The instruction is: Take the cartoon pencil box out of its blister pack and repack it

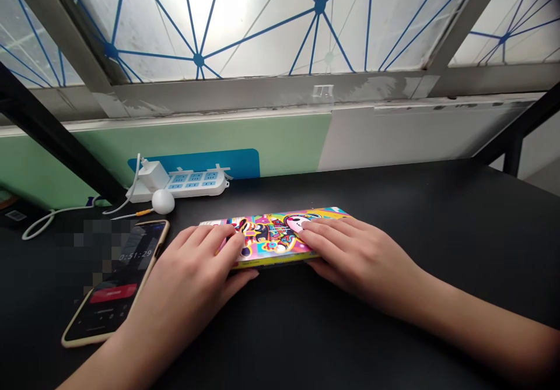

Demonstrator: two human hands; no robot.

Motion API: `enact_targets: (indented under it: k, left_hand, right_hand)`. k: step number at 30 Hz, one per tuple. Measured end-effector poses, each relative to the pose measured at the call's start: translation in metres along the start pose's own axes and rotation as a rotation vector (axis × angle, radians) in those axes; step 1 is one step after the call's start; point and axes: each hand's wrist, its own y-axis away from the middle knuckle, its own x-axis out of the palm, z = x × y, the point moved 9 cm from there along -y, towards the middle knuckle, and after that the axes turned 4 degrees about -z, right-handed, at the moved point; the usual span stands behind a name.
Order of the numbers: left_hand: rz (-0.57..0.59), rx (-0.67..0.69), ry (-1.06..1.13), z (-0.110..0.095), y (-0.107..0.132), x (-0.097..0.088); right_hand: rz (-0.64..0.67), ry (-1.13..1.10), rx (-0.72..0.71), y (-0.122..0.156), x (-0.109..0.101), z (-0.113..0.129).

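A flat, brightly coloured cartoon-printed box (271, 239) lies at the middle of the black desk, its yellow front edge facing me. My left hand (205, 262) grips its left end, fingers over the printed top and thumb low at the front edge. At the right end, my right hand (359, 250) holds the box with its fingers laid across the top and its thumb by the front edge. The far corners of the box show; its ends are partly hidden under my fingers.
Left of my left hand lies a phone (126, 285) showing a timer. Behind it are a white power strip (196, 185) with a plugged-in charger (153, 175), a round white object (163, 201) and cables. The black desk (420, 203) meets a wall below the window.
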Motion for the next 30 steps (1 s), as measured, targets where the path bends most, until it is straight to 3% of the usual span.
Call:
enact_targets:
  k: [12, 19, 24, 30]
  left_hand:
    - [0.109, -0.030, 0.021, 0.002, 0.002, 0.016]
    - [0.311, -0.133, 0.137, 0.013, 0.009, 0.044]
    - [0.363, -0.198, 0.185, 0.025, 0.011, 0.044]
    - [0.400, -0.216, 0.182, 0.027, 0.015, 0.049]
  right_hand:
    - [0.102, -0.124, 0.002, 0.003, 0.015, 0.003]
    - [0.210, -0.244, -0.003, 0.007, 0.029, 0.010]
    - [0.296, -0.289, 0.014, 0.010, 0.037, 0.006]
    - [0.340, -0.317, 0.019, 0.011, 0.039, 0.004]
